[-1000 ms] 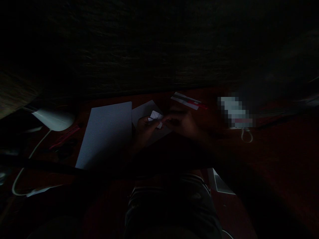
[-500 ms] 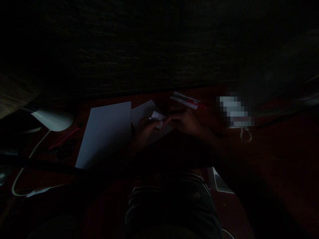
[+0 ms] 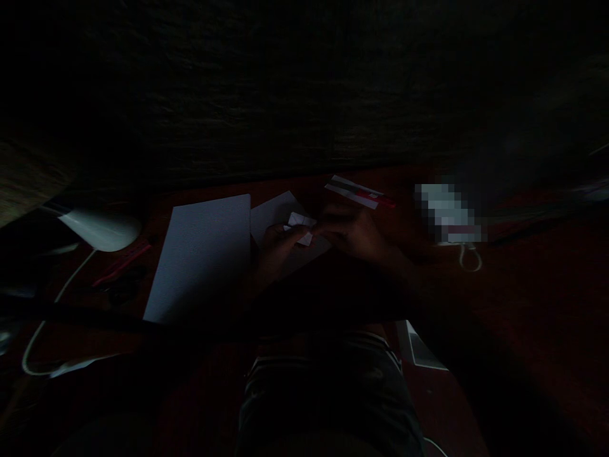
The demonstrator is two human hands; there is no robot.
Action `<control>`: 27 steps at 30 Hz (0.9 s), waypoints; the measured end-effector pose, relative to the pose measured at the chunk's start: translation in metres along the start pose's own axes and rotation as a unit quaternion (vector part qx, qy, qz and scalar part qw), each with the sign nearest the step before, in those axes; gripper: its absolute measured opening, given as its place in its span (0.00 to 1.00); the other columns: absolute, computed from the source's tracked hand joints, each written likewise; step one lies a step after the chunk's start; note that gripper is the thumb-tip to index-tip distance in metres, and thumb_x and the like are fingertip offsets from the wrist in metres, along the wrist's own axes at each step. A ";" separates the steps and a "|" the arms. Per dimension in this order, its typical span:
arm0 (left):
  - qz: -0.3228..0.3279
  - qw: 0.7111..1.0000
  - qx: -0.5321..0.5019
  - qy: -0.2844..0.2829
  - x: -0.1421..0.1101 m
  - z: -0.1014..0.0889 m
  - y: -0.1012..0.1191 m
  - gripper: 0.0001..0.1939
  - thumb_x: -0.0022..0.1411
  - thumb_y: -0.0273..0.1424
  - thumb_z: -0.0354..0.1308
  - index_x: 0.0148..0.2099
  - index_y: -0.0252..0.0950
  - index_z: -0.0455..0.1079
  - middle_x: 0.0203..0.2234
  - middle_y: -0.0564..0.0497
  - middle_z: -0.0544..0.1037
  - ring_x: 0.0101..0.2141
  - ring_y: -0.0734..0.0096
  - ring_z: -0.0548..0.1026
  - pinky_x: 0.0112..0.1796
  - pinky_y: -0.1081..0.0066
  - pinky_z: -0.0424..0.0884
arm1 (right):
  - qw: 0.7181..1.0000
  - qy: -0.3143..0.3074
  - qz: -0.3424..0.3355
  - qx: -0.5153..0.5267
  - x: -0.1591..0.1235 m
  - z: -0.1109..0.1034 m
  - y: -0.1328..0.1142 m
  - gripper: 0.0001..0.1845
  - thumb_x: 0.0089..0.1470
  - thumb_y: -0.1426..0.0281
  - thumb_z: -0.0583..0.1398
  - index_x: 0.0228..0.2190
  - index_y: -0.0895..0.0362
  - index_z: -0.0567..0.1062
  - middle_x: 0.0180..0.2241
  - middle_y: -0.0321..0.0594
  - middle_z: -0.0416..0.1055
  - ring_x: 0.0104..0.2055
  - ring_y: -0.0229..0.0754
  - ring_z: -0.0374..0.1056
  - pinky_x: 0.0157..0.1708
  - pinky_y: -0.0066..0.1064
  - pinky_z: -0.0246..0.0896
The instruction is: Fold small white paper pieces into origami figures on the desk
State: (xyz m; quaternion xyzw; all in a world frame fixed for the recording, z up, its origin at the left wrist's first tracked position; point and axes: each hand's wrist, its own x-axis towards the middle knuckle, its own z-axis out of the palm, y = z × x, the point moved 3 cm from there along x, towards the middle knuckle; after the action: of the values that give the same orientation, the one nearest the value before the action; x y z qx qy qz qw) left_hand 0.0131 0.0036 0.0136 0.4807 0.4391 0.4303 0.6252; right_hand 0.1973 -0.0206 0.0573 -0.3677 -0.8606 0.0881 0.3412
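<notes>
The head view is very dark. A small folded piece of white paper (image 3: 301, 219) is held between my two hands, above a larger white sheet (image 3: 272, 209) lying at an angle. My left hand (image 3: 276, 249) closes on its left and near side, the thumb stretched across it. From the right, my right hand (image 3: 354, 231) pinches its edge with thumb and index finger. Creases show on the paper. Its underside and the lower fingers of both hands are lost in shadow.
A big white sheet (image 3: 204, 254) lies to the left. Farther left are a white lamp-like object (image 3: 99, 230) with a cable and a red strip (image 3: 122, 260). Beyond my right hand lies a pale strip with a red item (image 3: 375, 198). A blurred-out white object (image 3: 447, 212) is at right.
My left thumb has shifted slightly up and right across the folded paper, toward my right fingertips. The hands stay in nearly the same place and the surrounding things have not moved.
</notes>
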 end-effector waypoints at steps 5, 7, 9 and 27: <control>-0.002 1.000 -0.014 -0.005 0.001 0.002 0.000 0.17 0.49 0.42 0.73 0.34 0.34 0.79 0.29 0.48 0.84 0.30 0.65 0.81 0.34 0.66 0.78 | 0.999 0.040 -0.029 -0.021 -0.003 0.001 0.002 0.14 0.67 0.75 0.59 0.40 0.48 0.85 0.40 0.40 0.78 0.39 0.42 0.73 0.35 0.33 0.61; 0.007 1.000 -0.017 -0.001 0.000 0.002 0.000 0.17 0.49 0.42 0.73 0.33 0.34 0.79 0.28 0.49 0.83 0.29 0.66 0.81 0.34 0.67 0.78 | 0.998 0.050 -0.044 -0.022 -0.004 0.001 0.003 0.14 0.67 0.75 0.59 0.41 0.49 0.85 0.40 0.40 0.78 0.39 0.41 0.73 0.34 0.33 0.61; 0.020 1.000 -0.016 0.008 -0.001 0.001 0.001 0.16 0.49 0.41 0.73 0.32 0.34 0.78 0.26 0.50 0.82 0.28 0.67 0.80 0.32 0.69 0.76 | 0.997 0.061 -0.052 -0.014 -0.003 0.002 0.003 0.14 0.67 0.75 0.59 0.41 0.50 0.85 0.40 0.40 0.78 0.39 0.40 0.73 0.34 0.32 0.62; 0.155 0.983 0.088 0.033 0.000 -0.009 0.008 0.15 0.57 0.43 0.69 0.35 0.35 0.80 0.28 0.49 0.83 0.30 0.67 0.80 0.32 0.70 0.74 | 0.961 0.097 0.134 0.222 0.001 0.006 0.009 0.09 0.61 0.64 0.63 0.38 0.56 0.79 0.35 0.40 0.79 0.37 0.42 0.74 0.38 0.34 0.67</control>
State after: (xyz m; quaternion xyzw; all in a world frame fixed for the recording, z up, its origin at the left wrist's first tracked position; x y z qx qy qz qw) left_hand 0.0037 0.0064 0.0200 0.5821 0.4156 0.4971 0.4912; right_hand 0.1978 -0.0130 0.0496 -0.4013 -0.7250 0.2862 0.4810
